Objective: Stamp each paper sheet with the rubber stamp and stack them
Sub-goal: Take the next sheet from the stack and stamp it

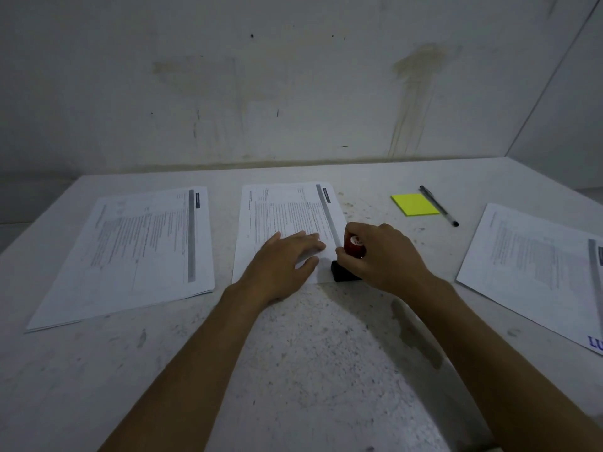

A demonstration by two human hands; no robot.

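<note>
Left hand (287, 256) flat on the flimsy sheet (287, 216); right hand (378, 256) grips the stamp (354, 247) by its stiff knob.

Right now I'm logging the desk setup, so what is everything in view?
middle sheet: one, white with printed text, centre of the table.
left stack: several sheets, white, printed, left of the middle sheet.
right sheet: at least one, white with blue letters at its near corner, right edge.
rubber stamp: one, red handle on a black base, at the middle sheet's near right corner.
sticky notes: one pad, yellow, far right.
pen: one, black, beside the pad.
table: one, speckled grey.
left hand: flat on the middle sheet.
right hand: grips the stamp.
</note>
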